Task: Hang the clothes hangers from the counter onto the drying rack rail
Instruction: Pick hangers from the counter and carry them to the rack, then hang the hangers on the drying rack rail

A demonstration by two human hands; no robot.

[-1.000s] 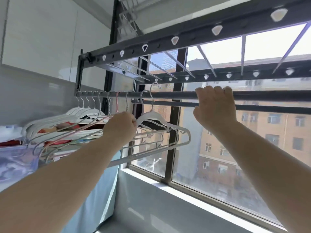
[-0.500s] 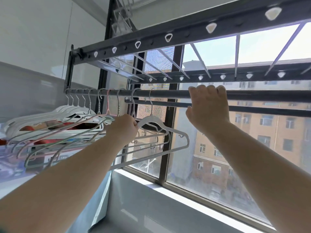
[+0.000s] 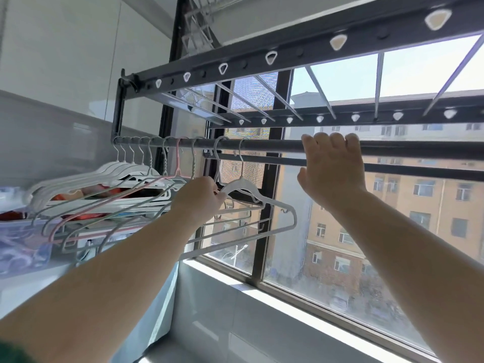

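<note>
- We cannot read any writing: the red and orange packs (image 3: 86, 192) under the hangers are too blurred.
- The left hand (image 3: 199, 203) reaches up from the lower left with its fingers curled tight. It grips the end hangers (image 3: 242, 183), a thin grey one and a white one, just under their hooks.
- We cannot tell which of the two the fingers actually close on. The fingertips sit right at the white one's left shoulder.
- Both end hangers have their hooks over the drying rack rail (image 3: 275, 147), and their bodies tilt out to the right, in front of the window (image 3: 340, 252).
- The right hand (image 3: 332, 174) is up at the same rail, to the right of the hooks. Its four fingers are hooked over the top of the bar, the thumb is spread out below and clear of it, and the back of the hand faces us.
- The row of hangers (image 3: 125, 176) is packed along the left end of the rail. They are mostly white or grey, with a pink hanger (image 3: 178, 158) among them.
- A second rail (image 3: 262, 161) runs just behind and below the first.
- The rack's top frame (image 3: 288, 52) is dark with triangular holes, and thin cross bars run back from it.
- A clear plastic tub (image 3: 23, 242) sits on the counter (image 3: 26, 284) at the left, below the hanger row.
- An apartment block (image 3: 419, 205) shows outside through the glass.
</note>
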